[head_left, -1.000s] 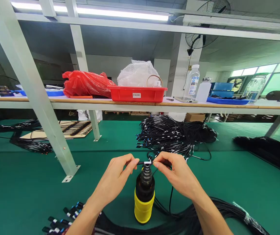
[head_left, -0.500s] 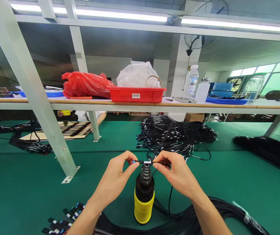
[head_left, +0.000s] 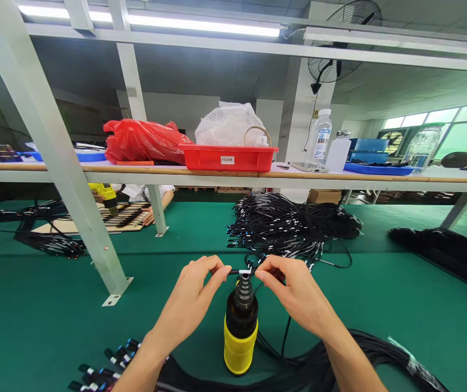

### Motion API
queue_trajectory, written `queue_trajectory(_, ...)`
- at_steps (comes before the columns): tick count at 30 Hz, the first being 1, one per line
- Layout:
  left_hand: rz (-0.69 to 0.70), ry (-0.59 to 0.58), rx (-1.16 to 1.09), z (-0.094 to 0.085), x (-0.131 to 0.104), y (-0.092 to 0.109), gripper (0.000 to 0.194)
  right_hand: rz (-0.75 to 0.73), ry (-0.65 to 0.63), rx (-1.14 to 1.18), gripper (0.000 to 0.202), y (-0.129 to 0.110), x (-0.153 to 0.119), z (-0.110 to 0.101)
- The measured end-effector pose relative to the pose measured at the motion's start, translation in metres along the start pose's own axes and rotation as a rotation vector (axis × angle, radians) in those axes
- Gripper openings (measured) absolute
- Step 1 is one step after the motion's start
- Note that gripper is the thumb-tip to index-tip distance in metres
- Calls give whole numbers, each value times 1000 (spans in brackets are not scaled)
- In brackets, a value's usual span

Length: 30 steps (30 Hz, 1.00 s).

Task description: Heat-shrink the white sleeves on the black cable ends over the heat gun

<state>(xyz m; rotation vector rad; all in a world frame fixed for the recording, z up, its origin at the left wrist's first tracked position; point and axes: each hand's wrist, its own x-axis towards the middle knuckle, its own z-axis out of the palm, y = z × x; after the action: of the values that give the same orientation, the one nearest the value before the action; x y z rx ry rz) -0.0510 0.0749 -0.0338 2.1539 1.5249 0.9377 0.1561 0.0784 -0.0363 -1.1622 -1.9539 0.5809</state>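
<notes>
Head view: we report from left to right. Behind the post, a co-worker's yellow tool (head_left: 103, 190) now tilts, its nozzle down and to the right; half a second ago it stood near upright, and a second ago we did not see it. The co-worker's hand (head_left: 149, 215) lies at the right edge of a board (head_left: 48, 226).

In the foreground, loose cable ends (head_left: 115, 360) lie beside the left forearm on the green surface (head_left: 33, 305). The left hand (head_left: 192, 288) keeps its grip, thumb and forefinger pinched together on a thin black cable (head_left: 234, 271). The blue tip, visible at these fingers half a second ago, is now hidden.

We find the cable stretched between both hands, its long axis level and running left to right. Its white sleeve (head_left: 244, 271) sits at the mouth of the yellow heat gun (head_left: 239, 348); we cannot tell whether they touch. The heat gun is upright, nozzle up, its long axis crossing the cable's.

The right hand (head_left: 288, 286) likewise has its grip pinched closed on the cable. Beyond it lies a large cable bundle (head_left: 282, 223), unmoved. Upper right, the light tube (head_left: 380, 41), bright half a second ago, is dim.
</notes>
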Motion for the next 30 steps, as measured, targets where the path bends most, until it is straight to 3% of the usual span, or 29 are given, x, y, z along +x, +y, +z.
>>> queue_trajectory(4, -13, 16, -69, -3, -1, 1, 27, 24, 31, 66, 15, 1, 2, 3)
queue_trajectory(12, -25, -50, -89, -2, 0, 0, 47, 10, -11, 81, 15, 0, 1, 1)
queue_trajectory(18, -4, -36, -104, -2, 0, 3, 39, -49, -13, -71, 25, 2, 0, -3)
queue_trajectory(25, -13, -9, -86, -2, -1, 1, 23, -21, 41, 36, 15, 6, 3, 2)
queue_trajectory(30, 1, 8, -53, -1, -1, 0, 24, -19, 54, 9, 16, 3, 2, 2)
